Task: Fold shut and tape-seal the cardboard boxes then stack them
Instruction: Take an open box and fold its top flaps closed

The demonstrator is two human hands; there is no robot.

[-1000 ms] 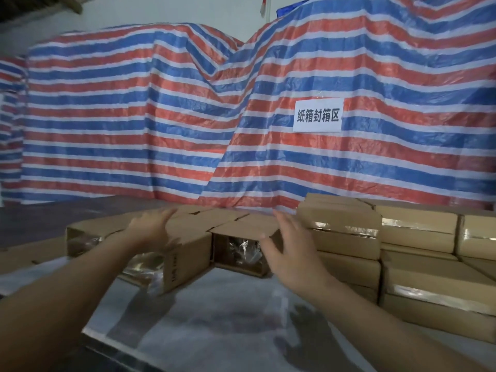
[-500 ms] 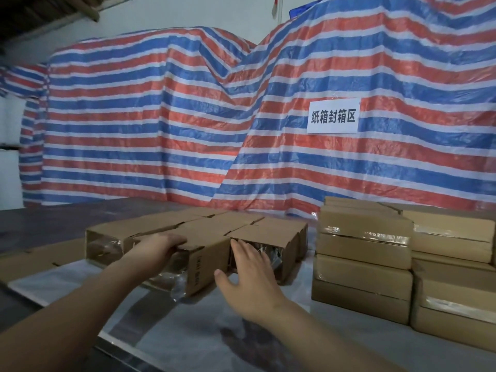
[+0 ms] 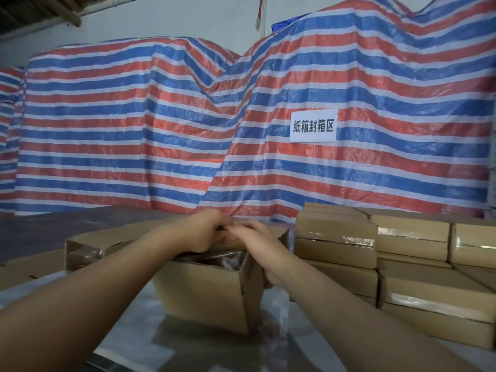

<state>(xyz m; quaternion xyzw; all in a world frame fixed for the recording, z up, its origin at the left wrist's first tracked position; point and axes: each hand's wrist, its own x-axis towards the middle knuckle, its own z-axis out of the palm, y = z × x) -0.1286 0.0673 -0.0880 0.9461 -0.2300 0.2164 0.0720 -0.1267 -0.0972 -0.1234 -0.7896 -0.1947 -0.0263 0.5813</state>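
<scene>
Both hands meet over the far top edge of the open box (image 3: 214, 288): the left hand (image 3: 206, 232) curls its fingers over what seems to be a flap there, and the right hand (image 3: 257, 238) lies against it with fingers bent, though whether it pinches the flap I cannot tell. The box stands near the middle of the counter (image 3: 128, 331), its mouth up and clear wrapping showing inside, probably so the flaps can be folded down. Sealed boxes (image 3: 375, 253) stacked to the right leave room to add this one.
</scene>
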